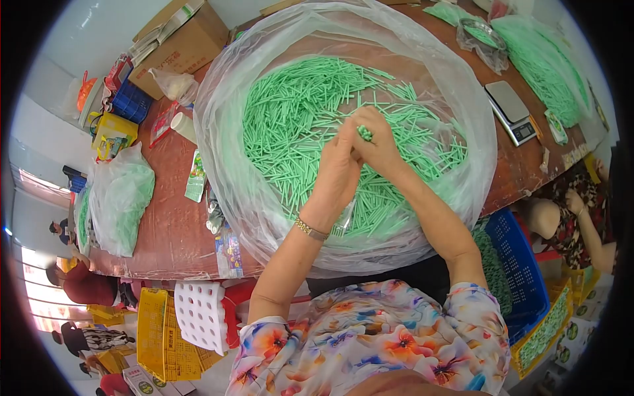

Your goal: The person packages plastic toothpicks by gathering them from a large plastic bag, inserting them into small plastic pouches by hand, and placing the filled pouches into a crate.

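Right hand: from where I stand, its fingers are curled shut around a small bundle of thin pale-green sticks, the round ends poking out.
Left hand: pressed against the right one, fingers drawn together; I cannot tell whether they pinch any sticks.
Left wrist: a gold-coloured metal band circles it.
Loose sticks: a broad heap of green sticks lies under and around both hands, thickest toward eleven o'clock.
Wrapping: a big clear plastic bag, rolled open in a wide ring, surrounds the heap on the reddish-brown tabletop.
Two o'clock: a flat digital scale with a silver plate; beyond it, a clear bag of green sticks.
Four o'clock: a blue perforated plastic crate holding green pieces, below the table edge.
Nine o'clock: a knotted whitish plastic bag with green contents.
Ten o'clock: a white cup lying tipped; farther out, a brown cardboard box.
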### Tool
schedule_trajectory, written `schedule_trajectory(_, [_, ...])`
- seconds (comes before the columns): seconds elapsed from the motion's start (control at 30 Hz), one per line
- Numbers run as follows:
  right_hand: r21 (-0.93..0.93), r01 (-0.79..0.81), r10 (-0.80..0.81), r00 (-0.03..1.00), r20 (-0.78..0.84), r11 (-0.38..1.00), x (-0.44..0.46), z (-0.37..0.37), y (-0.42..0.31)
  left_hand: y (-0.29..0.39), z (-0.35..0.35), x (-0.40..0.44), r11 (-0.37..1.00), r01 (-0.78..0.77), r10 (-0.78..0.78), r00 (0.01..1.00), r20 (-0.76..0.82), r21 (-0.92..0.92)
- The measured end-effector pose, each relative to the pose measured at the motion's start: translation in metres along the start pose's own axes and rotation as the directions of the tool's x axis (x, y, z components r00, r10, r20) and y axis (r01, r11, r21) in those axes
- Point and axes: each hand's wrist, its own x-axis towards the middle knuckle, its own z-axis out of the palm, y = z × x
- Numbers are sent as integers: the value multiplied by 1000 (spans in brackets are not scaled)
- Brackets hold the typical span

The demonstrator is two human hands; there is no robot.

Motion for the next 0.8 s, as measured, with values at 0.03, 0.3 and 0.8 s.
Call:
schedule_trajectory(0.03, [-2, -1, 1, 1000, -1, 1000, 0, -1, -1, -3, 1, 4, 990, -93, 98, 994, -43, 110])
schedule_trajectory(0.3, [249, -274, 265, 962, 68, 929, -3, -17, -21, 12, -16, -16, 824, -184, 304, 942, -145, 536])
schedule_trajectory(0.8, [-539, -241, 532, 693, 486, 807, -43, -14, -36, -24, -78, -103, -205, -168, 496, 831, 250, 964])
